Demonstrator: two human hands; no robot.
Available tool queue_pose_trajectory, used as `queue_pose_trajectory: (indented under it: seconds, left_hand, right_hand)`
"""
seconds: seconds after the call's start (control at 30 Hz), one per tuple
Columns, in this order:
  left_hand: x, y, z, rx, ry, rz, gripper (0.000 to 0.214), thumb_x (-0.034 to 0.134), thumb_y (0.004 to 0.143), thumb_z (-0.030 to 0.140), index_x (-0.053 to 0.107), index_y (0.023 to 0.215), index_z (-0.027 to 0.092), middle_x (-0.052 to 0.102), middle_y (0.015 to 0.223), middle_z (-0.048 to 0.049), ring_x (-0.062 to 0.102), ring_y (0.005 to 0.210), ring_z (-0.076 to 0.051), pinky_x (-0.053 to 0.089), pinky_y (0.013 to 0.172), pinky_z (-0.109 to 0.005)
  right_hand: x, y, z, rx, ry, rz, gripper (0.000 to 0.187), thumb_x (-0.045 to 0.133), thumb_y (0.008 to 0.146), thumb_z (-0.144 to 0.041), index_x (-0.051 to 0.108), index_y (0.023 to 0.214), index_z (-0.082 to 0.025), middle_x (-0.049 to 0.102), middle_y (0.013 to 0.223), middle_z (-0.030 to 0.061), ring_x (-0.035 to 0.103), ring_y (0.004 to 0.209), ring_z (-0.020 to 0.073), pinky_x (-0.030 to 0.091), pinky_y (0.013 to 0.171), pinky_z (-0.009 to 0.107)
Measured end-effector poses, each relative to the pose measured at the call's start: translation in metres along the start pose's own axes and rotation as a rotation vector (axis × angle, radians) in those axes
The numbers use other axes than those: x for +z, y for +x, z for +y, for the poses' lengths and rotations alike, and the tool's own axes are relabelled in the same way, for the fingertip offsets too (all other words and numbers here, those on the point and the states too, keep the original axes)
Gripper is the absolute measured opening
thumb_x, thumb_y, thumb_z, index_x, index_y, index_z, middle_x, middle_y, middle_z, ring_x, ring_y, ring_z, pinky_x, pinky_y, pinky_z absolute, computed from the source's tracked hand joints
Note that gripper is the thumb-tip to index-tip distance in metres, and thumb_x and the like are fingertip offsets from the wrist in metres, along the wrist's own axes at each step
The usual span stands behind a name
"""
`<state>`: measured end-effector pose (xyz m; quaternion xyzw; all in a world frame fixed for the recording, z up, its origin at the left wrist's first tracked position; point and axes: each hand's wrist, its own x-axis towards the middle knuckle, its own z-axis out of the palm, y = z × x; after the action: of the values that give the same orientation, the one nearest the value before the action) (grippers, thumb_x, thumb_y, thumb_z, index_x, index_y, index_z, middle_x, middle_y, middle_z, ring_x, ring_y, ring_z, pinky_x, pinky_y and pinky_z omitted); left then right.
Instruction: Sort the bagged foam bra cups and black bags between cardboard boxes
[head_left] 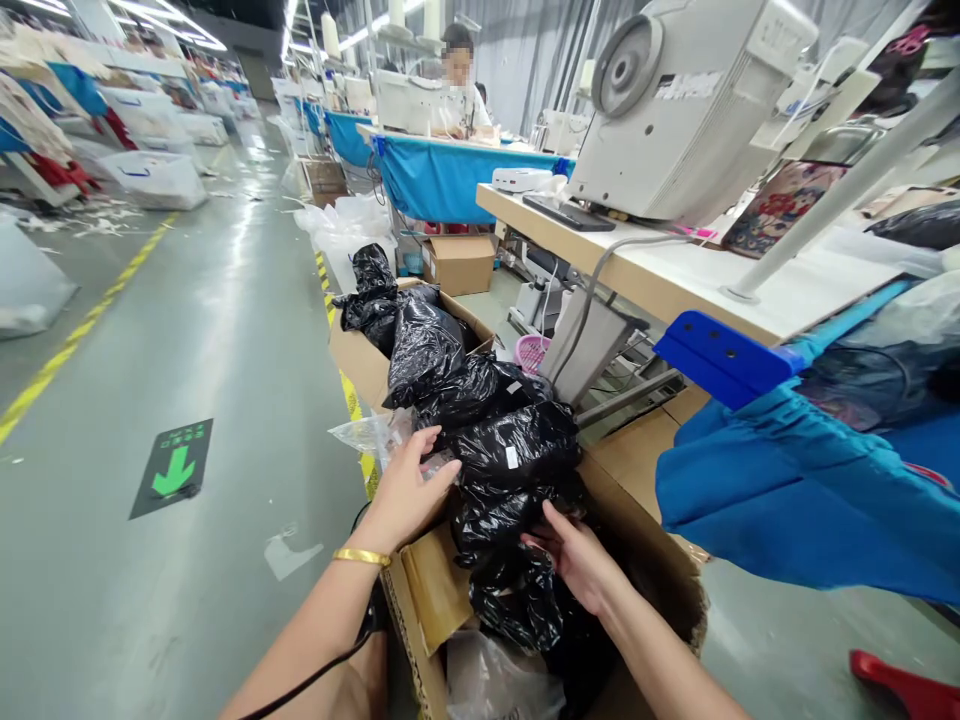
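Black plastic bags [517, 445], filled and bulging, lie piled across the top of an open cardboard box [652, 550]; two carry small white labels. My left hand [409, 485], with a gold bangle at its wrist, is at the left side of the pile, thumb and fingers apart. Close by that hand is a clear plastic bag [386, 435]. At the right, my right hand [574, 555] reaches to the lower black bag with its fingers spread; the fingertips are partly hidden against the plastic. A whitish plastic bag [499, 680] sits low in the box.
Behind, another cardboard box [360, 355] also holds black bags. A sewing machine [675, 110] stands on a table [637, 265] at the right, with blue cloth [765, 500] hanging from it. A person sits at a farther machine. Yellow-lined floor [225, 380] runs along the left.
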<state>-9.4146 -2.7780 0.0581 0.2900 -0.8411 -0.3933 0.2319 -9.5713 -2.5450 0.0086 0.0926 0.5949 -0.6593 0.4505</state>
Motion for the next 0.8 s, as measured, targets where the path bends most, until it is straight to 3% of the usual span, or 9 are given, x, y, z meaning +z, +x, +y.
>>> queue_pose_trajectory:
  seconds: [0.1,0.2,0.37,0.53,0.6,0.67,0.77,0.8]
  left_hand:
    - [0.012,0.002,-0.004,0.012,-0.027,-0.058,0.073,0.066,0.092,0.052,0.041,0.154,0.025,0.059,0.145,-0.0168,0.065,0.126,-0.029,0.058,0.103,-0.049]
    - [0.025,0.008,-0.002,0.024,-0.017,-0.073,0.073,0.071,0.087,0.050,0.047,0.151,0.026,0.061,0.131,-0.0134,0.063,0.122,-0.031,0.051,0.109,-0.054]
    - [0.042,0.014,0.009,-0.021,0.015,0.005,0.066,0.077,0.073,0.050,0.056,0.127,0.018,0.052,0.130,-0.0169,0.052,0.130,-0.042,0.041,0.112,-0.063]
    - [0.053,0.015,0.022,-0.026,-0.051,-0.073,0.045,0.073,0.075,0.049,0.049,0.104,0.024,0.064,0.110,-0.0089,0.066,0.107,-0.035,0.053,0.097,-0.054]
    - [0.052,0.015,0.025,-0.036,-0.079,-0.112,0.040,0.072,0.076,0.049,0.048,0.099,0.026,0.069,0.103,-0.0058,0.069,0.099,-0.033,0.054,0.092,-0.051]
    - [0.045,0.012,0.024,-0.047,-0.133,-0.106,0.042,0.074,0.073,0.050,0.048,0.095,0.027,0.071,0.111,-0.0067,0.068,0.105,-0.033,0.053,0.096,-0.051]
    - [0.026,0.001,0.021,-0.016,-0.257,0.006,0.049,0.080,0.065,0.057,0.048,0.089,0.028,0.071,0.130,-0.0055,0.066,0.117,-0.035,0.052,0.104,-0.050]
    - [0.019,-0.002,0.021,-0.011,-0.273,0.066,0.053,0.082,0.060,0.062,0.051,0.087,0.029,0.074,0.123,-0.0044,0.069,0.110,-0.035,0.055,0.099,-0.049]
  right_hand:
    - [0.011,0.010,0.004,0.021,-0.024,0.030,0.071,0.093,0.067,-0.057,0.064,0.119,-0.018,0.076,0.105,0.0092,0.073,0.075,0.0209,0.058,0.069,0.032]
    - [0.024,0.014,0.002,-0.008,-0.168,0.076,0.066,0.086,0.075,-0.058,0.064,0.121,-0.017,0.077,0.113,0.0115,0.069,0.070,0.0186,0.053,0.062,0.030]
    - [0.043,0.025,0.006,-0.230,-0.158,0.104,0.075,0.088,0.070,-0.048,0.055,0.132,-0.023,0.072,0.130,0.0096,0.070,0.115,0.0269,0.058,0.088,0.037]
    - [0.048,0.027,0.014,-0.235,0.064,0.076,0.081,0.084,0.058,-0.035,0.055,0.132,-0.018,0.078,0.110,0.0108,0.075,0.101,0.0326,0.060,0.088,0.043]
    - [0.050,0.017,0.012,-0.275,0.080,0.055,0.083,0.086,0.057,-0.036,0.055,0.132,-0.020,0.078,0.108,0.0095,0.075,0.102,0.0341,0.060,0.090,0.046]
    - [0.053,0.001,0.008,-0.339,0.091,0.008,0.083,0.090,0.061,-0.039,0.055,0.134,-0.023,0.077,0.115,0.0088,0.073,0.110,0.0355,0.058,0.096,0.049]
    - [0.064,-0.026,-0.001,-0.523,0.181,-0.103,0.081,0.093,0.065,-0.038,0.053,0.135,-0.025,0.075,0.125,0.0077,0.067,0.124,0.0352,0.052,0.110,0.051]
    - [0.068,-0.035,-0.006,-0.604,0.218,-0.143,0.080,0.094,0.066,-0.037,0.054,0.134,-0.025,0.074,0.127,0.0075,0.066,0.127,0.0347,0.050,0.112,0.051]
